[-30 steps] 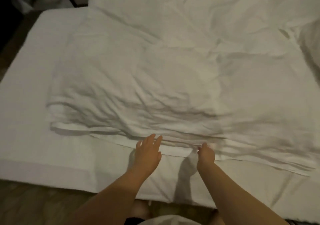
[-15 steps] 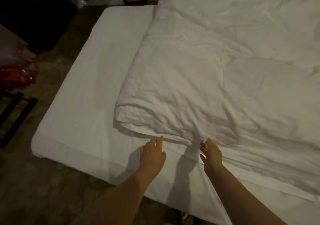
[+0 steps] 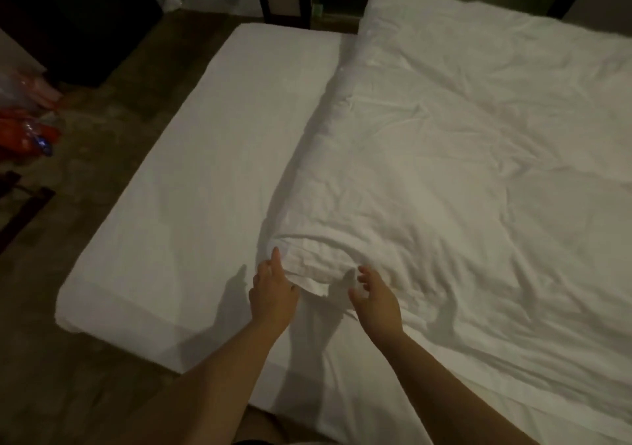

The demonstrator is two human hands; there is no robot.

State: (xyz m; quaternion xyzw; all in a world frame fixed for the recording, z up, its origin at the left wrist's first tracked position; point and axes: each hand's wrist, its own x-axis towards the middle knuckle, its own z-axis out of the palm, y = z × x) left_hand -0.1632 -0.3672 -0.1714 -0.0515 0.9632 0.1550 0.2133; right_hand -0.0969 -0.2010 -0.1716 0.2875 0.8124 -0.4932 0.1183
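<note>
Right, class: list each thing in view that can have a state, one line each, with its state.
Duvet: rumpled, spread over the bed's right part, near corner bunched up.
Mattress: sheeted, left strip uncovered.
Left hand: at the duvet's corner, forefinger straight; whether it pinches cannot be told.
Right hand: fingers loosely curled, holding nothing.
Red bag: lying crumpled on the floor.

The duvet (image 3: 444, 171) runs off the right edge. Its near corner hides the fingertips of the left hand (image 3: 273, 297).
</note>
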